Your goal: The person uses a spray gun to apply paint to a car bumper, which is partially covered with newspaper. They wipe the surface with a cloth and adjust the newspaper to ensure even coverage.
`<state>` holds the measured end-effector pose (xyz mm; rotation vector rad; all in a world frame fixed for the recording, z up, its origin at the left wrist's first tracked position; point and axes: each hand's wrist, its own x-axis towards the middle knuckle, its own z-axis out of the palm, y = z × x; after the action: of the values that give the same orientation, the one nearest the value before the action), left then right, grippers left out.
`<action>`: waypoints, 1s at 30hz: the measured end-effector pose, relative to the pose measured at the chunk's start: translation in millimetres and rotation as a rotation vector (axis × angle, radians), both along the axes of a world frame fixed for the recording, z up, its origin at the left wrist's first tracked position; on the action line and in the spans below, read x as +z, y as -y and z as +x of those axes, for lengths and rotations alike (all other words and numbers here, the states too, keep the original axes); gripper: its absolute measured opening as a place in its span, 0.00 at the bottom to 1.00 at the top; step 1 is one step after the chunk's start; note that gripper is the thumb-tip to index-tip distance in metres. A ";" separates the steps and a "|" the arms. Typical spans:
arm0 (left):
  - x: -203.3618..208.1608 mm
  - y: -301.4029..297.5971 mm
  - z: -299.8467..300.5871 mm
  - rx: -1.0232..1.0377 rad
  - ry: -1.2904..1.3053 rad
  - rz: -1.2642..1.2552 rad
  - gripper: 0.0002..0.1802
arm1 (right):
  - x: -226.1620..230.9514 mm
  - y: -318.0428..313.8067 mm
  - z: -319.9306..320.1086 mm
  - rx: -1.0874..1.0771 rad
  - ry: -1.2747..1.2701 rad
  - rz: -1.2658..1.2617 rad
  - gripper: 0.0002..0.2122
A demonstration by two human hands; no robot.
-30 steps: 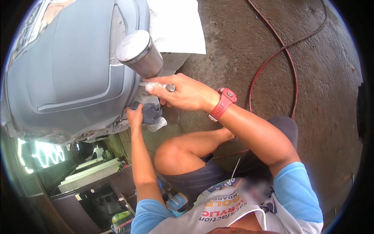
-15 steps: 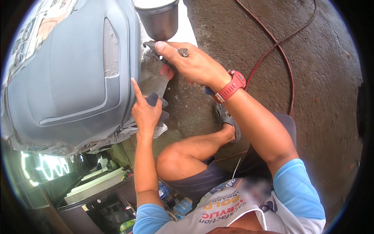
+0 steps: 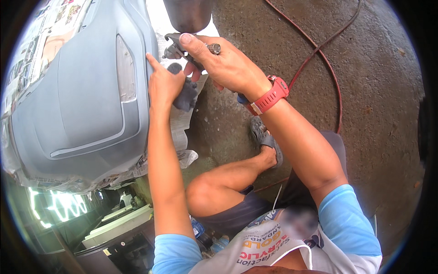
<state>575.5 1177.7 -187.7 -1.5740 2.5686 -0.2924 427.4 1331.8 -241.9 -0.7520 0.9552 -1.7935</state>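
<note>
A spray gun (image 3: 172,51) with a large dark cup (image 3: 189,16) on top is gripped in my right hand (image 3: 232,68), the thumb resting over its upper end. My left hand (image 3: 162,84) holds a crumpled dark grey cloth (image 3: 186,97) beneath its curled fingers. Its index finger is stretched out, the tip at the right edge of a grey-coated car bumper (image 3: 86,91). A recessed strip (image 3: 125,68) with a rougher, paler surface runs along the bumper near that edge. The cup's top is cut off by the frame.
Newspaper sheets (image 3: 59,27) surround and underlie the bumper. A red hose (image 3: 335,84) crosses itself on the wet, rough floor (image 3: 378,109) to the right. My bent leg (image 3: 219,185) and clogged foot (image 3: 264,141) are below. A cluttered bench (image 3: 114,230) stands at lower left.
My left hand has moved up along the bumper's edge, bringing the cloth with it. The cup sits higher in the picture, and the bumper has shifted slightly in view.
</note>
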 end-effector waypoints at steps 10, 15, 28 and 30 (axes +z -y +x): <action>-8.2 96.7 -48.3 -0.008 -0.088 0.133 0.79 | 17.0 -6.2 -0.8 -0.075 -0.023 -0.014 0.34; -5.5 105.4 -81.7 0.111 -0.396 0.226 0.80 | 17.2 4.0 -4.0 -0.112 -0.139 -0.070 0.31; 29.7 133.0 -132.4 0.225 -0.715 0.379 0.71 | 108.1 87.2 -46.1 -0.139 -0.151 0.116 0.30; 8.8 122.5 -93.1 0.126 -0.812 0.408 0.69 | 122.4 106.5 -53.4 -0.086 -0.175 0.186 0.30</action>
<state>482.4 1055.2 -178.9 -1.9254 2.7257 1.0175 374.1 1225.3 -119.6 -0.7680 1.2683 -1.7044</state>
